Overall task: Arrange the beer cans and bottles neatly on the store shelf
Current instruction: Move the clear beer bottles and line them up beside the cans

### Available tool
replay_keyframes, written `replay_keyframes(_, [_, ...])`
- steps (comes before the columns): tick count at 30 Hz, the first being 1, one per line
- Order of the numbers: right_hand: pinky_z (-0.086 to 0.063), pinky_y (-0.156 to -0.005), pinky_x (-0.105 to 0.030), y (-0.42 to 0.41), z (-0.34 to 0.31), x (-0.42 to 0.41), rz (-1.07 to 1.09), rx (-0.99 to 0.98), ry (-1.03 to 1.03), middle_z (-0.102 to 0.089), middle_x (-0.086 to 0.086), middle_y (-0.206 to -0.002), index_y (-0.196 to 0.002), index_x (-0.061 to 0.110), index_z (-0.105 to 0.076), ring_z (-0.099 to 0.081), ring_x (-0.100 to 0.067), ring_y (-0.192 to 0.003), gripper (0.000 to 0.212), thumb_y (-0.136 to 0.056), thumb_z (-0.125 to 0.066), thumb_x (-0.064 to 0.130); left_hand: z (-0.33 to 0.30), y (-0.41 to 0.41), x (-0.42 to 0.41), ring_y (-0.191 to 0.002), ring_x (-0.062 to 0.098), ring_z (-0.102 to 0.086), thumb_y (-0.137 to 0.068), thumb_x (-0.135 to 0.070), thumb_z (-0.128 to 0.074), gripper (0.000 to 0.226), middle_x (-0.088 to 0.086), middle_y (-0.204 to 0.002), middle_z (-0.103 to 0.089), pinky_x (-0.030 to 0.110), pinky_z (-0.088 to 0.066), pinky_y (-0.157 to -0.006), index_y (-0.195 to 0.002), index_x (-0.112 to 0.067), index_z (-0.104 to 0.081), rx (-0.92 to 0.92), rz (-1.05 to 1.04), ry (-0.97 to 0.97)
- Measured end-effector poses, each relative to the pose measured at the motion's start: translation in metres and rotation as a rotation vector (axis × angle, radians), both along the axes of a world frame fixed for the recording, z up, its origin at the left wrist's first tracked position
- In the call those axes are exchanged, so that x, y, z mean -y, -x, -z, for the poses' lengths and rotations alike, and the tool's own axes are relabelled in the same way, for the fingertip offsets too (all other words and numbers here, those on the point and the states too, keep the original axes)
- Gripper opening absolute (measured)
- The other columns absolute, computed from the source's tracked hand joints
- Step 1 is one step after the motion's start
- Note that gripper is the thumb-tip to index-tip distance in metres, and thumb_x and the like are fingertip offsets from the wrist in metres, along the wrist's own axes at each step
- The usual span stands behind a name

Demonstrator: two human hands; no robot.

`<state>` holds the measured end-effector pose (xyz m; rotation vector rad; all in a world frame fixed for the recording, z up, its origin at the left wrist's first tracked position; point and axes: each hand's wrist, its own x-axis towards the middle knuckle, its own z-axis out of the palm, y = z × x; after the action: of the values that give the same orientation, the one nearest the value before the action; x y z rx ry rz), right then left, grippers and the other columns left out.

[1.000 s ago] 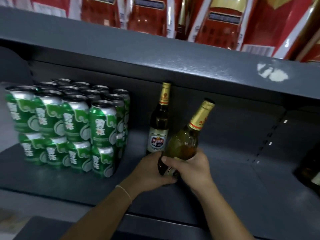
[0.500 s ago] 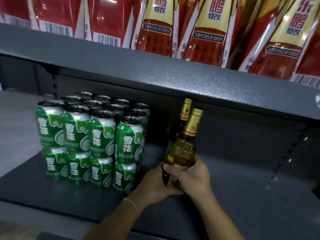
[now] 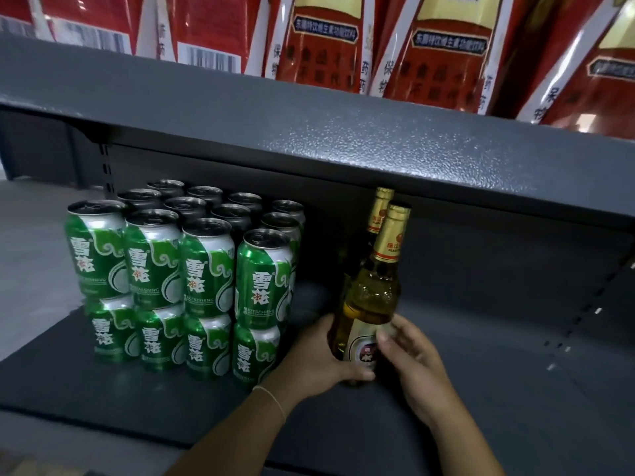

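Front beer bottle upright on the dark grey shelf, just right of frame centre, gold foil neck pointing to 12 o'clock. Left hand curled round its base from 9 o'clock, thumb across the lower glass, thin band at the wrist. Right hand at 3 o'clock of the label, fingers loosely bent and touching the bottle's side; whether actually gripping, cannot tell. Second beer bottle directly behind at 12 o'clock, only its gold neck and cap visible, nearly in line with the front one. Green beer cans at 9 o'clock, stacked two layers high in tidy rows, near but apart from the bottles. Upper shelf edge overhead, red packages standing on it along 12 o'clock.
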<state>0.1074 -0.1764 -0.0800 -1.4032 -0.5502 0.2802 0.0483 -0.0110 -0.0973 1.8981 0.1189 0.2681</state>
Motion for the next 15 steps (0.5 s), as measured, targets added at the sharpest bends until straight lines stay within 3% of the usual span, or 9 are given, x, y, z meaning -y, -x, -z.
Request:
replay_keyframes(2, [-0.048, -0.103, -0.041, -0.006, 0.006, 0.005, -0.066, -0.013, -0.024, -0.066, -0.011, -0.129, -0.134, 0.01, -0.057, -0.059, -0.028, -0.125, 0.089, -0.063, -0.086, 0.056, -0.001, 0.001, -0.001, -0.094, -0.002, -0.066, -0.051, -0.03, -0.093, 0.075, -0.014, -0.105, -0.069, 0.029, -0.054, -0.09, -0.112, -0.036, -0.05, 0.002, -0.027, 0.011])
replay_keyframes(4, [-0.043, -0.108, -0.047, -0.008, 0.01, 0.007, -0.081, -0.01, -0.025, -0.064, -0.012, -0.133, -0.137, 0.009, -0.054, -0.056, -0.03, -0.128, 0.079, -0.075, -0.079, 0.051, -0.003, 0.002, -0.001, -0.093, -0.006, -0.064, -0.056, -0.025, -0.091, 0.078, -0.016, -0.107, -0.065, 0.023, -0.052, -0.088, -0.117, -0.036, -0.044, 0.006, -0.053, -0.006])
replay_keyframes(8, [-0.047, -0.107, -0.039, -0.006, 0.015, 0.008, 0.01, 0.016, 0.0, -0.069, -0.005, -0.125, -0.129, 0.011, -0.059, -0.06, -0.023, -0.124, 0.039, -0.092, -0.064, 0.021, 0.002, 0.001, -0.002, -0.101, -0.006, -0.061, -0.063, -0.027, -0.086, 0.088, -0.015, -0.116, -0.062, 0.021, -0.049, -0.092, -0.135, -0.029, -0.034, 0.006, -0.054, -0.027])
replay_keyframes(11, [-0.049, -0.104, -0.034, -0.006, 0.021, 0.007, 0.05, 0.099, 0.054, -0.069, -0.002, -0.124, -0.129, 0.013, -0.058, -0.062, -0.02, -0.121, 0.04, -0.089, -0.06, 0.008, 0.005, 0.001, -0.002, -0.098, -0.017, -0.056, -0.075, -0.018, -0.079, 0.068, -0.02, -0.112, -0.06, 0.006, -0.044, -0.081, -0.123, -0.038, -0.036, 0.007, -0.035, -0.063])
replay_keyframes(15, [-0.049, -0.102, -0.03, -0.008, 0.03, 0.005, 0.049, 0.164, 0.142, -0.068, 0.002, -0.125, -0.133, 0.021, -0.053, -0.062, -0.016, -0.12, 0.047, -0.092, -0.062, -0.001, 0.006, 0.001, 0.0, -0.1, -0.021, -0.052, -0.081, -0.019, -0.074, 0.064, -0.024, -0.113, -0.058, 0.006, -0.043, -0.085, -0.121, -0.046, -0.031, 0.018, -0.03, -0.087])
